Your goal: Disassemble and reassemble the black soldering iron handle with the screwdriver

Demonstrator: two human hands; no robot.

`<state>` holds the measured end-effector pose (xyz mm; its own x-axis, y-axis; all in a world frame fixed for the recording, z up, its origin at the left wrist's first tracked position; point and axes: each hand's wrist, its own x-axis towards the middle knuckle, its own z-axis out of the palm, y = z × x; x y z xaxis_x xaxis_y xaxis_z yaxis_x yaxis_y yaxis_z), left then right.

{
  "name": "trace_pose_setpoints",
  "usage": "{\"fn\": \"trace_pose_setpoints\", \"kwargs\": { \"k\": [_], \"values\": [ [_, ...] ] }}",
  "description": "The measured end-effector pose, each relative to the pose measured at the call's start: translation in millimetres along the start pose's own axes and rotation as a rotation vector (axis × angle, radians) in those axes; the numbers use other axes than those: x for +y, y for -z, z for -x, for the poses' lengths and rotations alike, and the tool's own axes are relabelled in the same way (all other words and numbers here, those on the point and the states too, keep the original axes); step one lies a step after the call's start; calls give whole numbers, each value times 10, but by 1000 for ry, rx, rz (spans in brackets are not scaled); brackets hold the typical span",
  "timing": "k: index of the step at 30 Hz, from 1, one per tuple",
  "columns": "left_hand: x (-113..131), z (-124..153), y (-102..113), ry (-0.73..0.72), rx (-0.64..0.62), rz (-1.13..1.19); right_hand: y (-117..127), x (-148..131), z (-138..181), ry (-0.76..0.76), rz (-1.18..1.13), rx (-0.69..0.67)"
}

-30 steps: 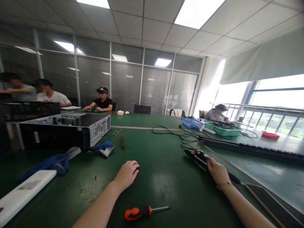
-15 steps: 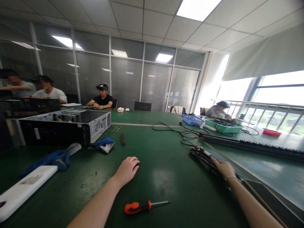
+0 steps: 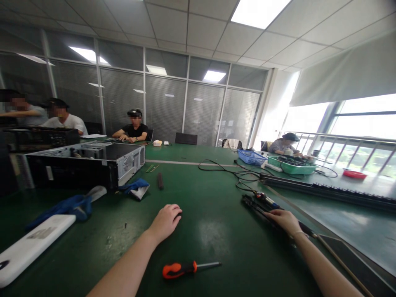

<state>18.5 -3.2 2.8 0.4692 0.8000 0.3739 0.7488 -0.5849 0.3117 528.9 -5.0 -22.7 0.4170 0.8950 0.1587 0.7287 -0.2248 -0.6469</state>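
Observation:
My left hand (image 3: 166, 222) rests on the green table (image 3: 198, 247), holding nothing, with its fingers loosely bent and lying on the surface. In front of it lies an orange and black screwdriver (image 3: 179, 269), its shaft to the right. My right hand (image 3: 285, 221) is closed around a long, slim black tool (image 3: 256, 206); its exact kind is unclear and my palm hides part of it. Right beside that tool lies another slim piece with blue and silver parts (image 3: 268, 200), near black cables (image 3: 244, 181).
An opened computer case (image 3: 74, 171) stands at left, near blue gloves (image 3: 60, 210) and a long white device (image 3: 35, 247). Memory sticks (image 3: 152, 168) and a brown strip (image 3: 160, 181) lie beyond. Blue (image 3: 252, 156) and green baskets (image 3: 291, 165) sit back right. Several people work around.
My right hand has shifted left with the black tool, which now lies apart from the blue and silver piece. My left hand and the screwdriver have stayed put.

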Motion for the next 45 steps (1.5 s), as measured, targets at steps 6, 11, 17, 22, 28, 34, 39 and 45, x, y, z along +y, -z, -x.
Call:
{"fn": "trace_pose_setpoints", "kwargs": {
  "k": [6, 11, 17, 22, 28, 34, 39, 45],
  "values": [
    [34, 6, 28, 11, -10, 0, 14, -65, 14, 90, 158, 166],
    [9, -1, 12, 7, -11, 1, -101, -122, 92, 296, 373, 269],
    [-24, -7, -15, -7, -4, 15, -196, -512, 300, 761, 541, 115],
    [-52, -4, -42, -8, 2, 22, -305, -756, 461, 835, 471, -22],
    [-60, -2, -55, -20, 16, 26, -320, -571, 291, 708, 290, 118],
    [-50, 1, -43, 1, 6, 34, -10, -86, -391, 202, 370, 350],
    [-22, 1, -17, 13, 2, 33, 190, 116, -910, 67, 395, 290],
    [31, -14, 15, 26, -13, 25, 128, 150, -1329, 21, 409, 198]
  ]
}}
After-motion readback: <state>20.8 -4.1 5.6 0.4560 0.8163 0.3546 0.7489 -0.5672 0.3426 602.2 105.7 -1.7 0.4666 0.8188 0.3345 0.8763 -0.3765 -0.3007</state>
